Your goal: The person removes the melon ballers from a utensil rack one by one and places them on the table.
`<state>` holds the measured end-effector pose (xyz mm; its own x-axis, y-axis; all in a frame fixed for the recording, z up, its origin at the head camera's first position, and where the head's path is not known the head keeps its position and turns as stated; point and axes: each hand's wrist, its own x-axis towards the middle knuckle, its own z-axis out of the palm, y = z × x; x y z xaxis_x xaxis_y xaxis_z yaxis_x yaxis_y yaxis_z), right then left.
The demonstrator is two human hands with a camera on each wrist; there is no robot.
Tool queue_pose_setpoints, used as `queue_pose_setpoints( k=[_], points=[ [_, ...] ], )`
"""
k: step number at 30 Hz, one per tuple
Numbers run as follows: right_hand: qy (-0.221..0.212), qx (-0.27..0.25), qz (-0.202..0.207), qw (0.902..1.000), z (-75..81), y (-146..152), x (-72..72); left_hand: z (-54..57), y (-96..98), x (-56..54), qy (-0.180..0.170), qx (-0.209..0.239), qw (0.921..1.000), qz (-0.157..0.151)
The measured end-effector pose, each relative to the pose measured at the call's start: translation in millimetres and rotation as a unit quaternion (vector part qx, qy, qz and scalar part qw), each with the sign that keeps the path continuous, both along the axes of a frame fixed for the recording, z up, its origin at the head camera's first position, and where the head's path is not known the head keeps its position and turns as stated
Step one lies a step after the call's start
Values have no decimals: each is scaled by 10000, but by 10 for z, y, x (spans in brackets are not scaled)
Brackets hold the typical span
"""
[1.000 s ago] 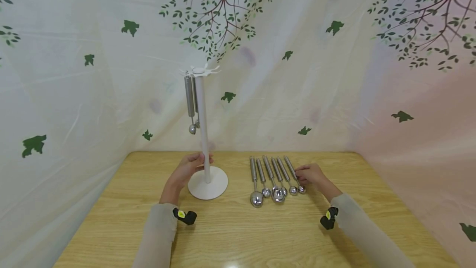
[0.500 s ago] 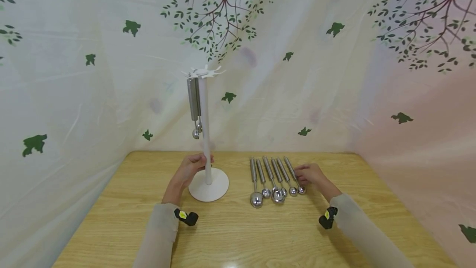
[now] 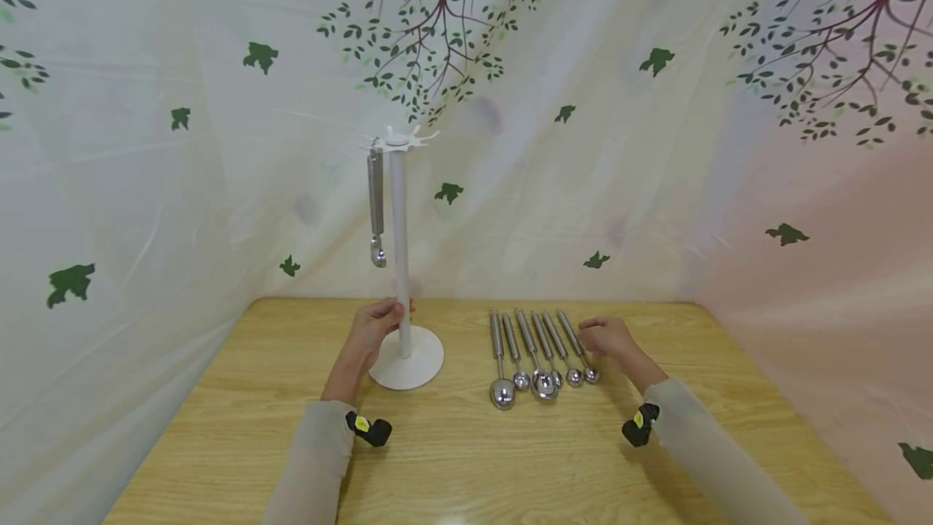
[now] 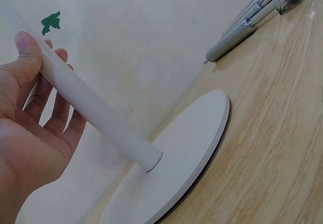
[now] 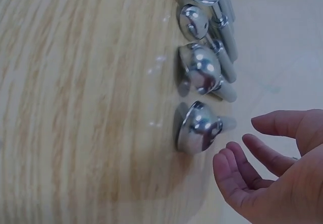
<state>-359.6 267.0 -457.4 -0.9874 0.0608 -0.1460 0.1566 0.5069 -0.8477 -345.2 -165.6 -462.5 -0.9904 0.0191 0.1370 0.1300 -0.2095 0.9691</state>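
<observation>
My left hand [image 3: 372, 336] grips the white pole of a stand [image 3: 402, 266] between thumb and fingers, just above its round base; the left wrist view shows the thumb [image 4: 26, 45] in front of the pole. From a prong of the stand's top hangs a steel scoop [image 3: 376, 201], apparently with another one lined up behind it. Beside the rightmost small steel scoop [image 3: 576, 343] is my right hand [image 3: 611, 340]. Seen from the right wrist, thumb and fingers stand apart with nothing between them, close to that scoop's bowl [image 5: 198, 128].
Several more steel scoops lie in a row on the wooden table [image 3: 466, 460], handles toward the back. The leftmost is a large round scoop [image 3: 502, 392]; a wide-bowled scoop [image 3: 544, 384] lies mid-row. A leaf-patterned cloth [image 3: 510, 209] hangs right behind the table.
The stand has turned a little in my left hand, so the hanging scoops, earlier side by side, now overlap. My right fingers have spread and drawn slightly off the rightmost scoop's handle.
</observation>
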Motion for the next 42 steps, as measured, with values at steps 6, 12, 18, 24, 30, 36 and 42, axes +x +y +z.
queue_pose_setpoints(
  k=[6,12,18,24,30,36,42],
  points=[
    [326,217,254,9989,165,-161,9,-1,26,1,180,261,9993,194],
    [860,262,661,9937,405,-382,3,-7,38,-12,277,213,9986,404],
    [1352,86,1305,9822,790,-718,57,5,35,-31,154,-35,9979,628],
    [1779,-469,2056,9612,1223,-1129,145,16,39,-34,105,-140,9972,724],
    [2092,-1007,2490,9403,1592,-1554,226,12,30,-34,-13,-402,9971,647],
    [2181,-1542,2796,9222,1799,-1923,306,15,16,-31,-136,-563,9974,434],
    [2225,-2014,3055,9037,1924,-2191,365,34,15,-19,-273,-588,9972,362]
  ],
)
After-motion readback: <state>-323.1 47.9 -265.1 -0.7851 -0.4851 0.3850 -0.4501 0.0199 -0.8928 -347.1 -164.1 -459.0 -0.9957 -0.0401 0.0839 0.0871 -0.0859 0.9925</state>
